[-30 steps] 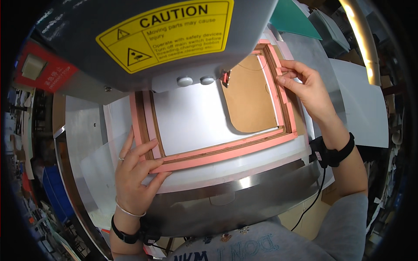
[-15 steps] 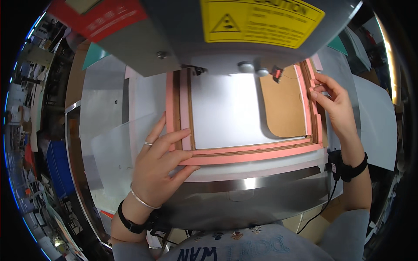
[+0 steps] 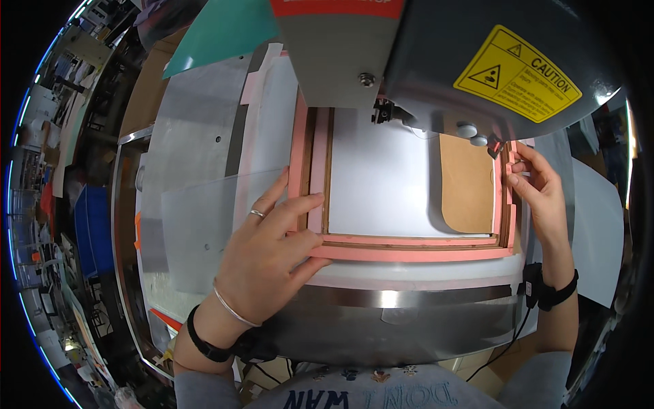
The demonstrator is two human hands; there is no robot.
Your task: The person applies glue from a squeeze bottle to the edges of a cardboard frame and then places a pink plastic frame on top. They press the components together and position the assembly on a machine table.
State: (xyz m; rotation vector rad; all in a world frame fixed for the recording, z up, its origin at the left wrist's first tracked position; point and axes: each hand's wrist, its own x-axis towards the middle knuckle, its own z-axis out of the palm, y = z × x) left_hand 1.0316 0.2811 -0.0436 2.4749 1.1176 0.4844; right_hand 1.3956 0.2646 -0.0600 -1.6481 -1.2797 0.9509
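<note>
A rectangular frame [image 3: 415,253] with pink edging and brown inner strips lies flat under a machine head. Inside it is a white sheet [image 3: 381,177], with a tan rounded piece [image 3: 468,184] at the right side; its material I cannot tell. My left hand [image 3: 269,245] rests at the frame's near left corner, fingers spread over the pink and brown strips. At the right edge, my right hand [image 3: 541,187] pinches the frame's side between thumb and fingers. The far part of the frame is hidden behind the machine.
The grey machine head [image 3: 436,75] with a yellow warning label [image 3: 518,73] overhangs the frame's far side. Below lies a metal worktable [image 3: 388,327]. A clear sheet [image 3: 197,238] is left of my left hand, a green sheet [image 3: 218,34] at the far left, a blue bin [image 3: 94,228] beyond the table.
The view has swung, so the machine head, frame and both hands appear farther right, and more of the table's left side shows. Both hands keep the same places on the frame.
</note>
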